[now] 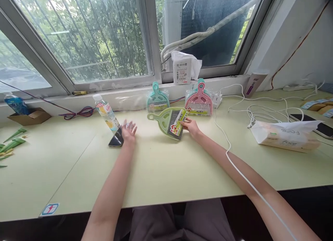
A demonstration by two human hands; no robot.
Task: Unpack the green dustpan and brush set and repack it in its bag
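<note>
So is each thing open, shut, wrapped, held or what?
Pale green plastic dustpan and brush: tilted, in the right grip
Left grip: open
Turquoise plastic dustpan set: wrapped
Pink plastic dustpan set: wrapped
Clear plastic bottle: capped
Black glossy phone: screen unlit
Brown cardboard box: open
Red and blue cable: coiled
White cables: loosely tangled

A tissue pack (283,138) lies beside tangled white cables (252,118).

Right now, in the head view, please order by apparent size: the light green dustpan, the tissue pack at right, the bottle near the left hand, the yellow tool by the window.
1. Tissue pack
2. Light green dustpan, held in the right hand
3. Bottle
4. Yellow tool
</note>
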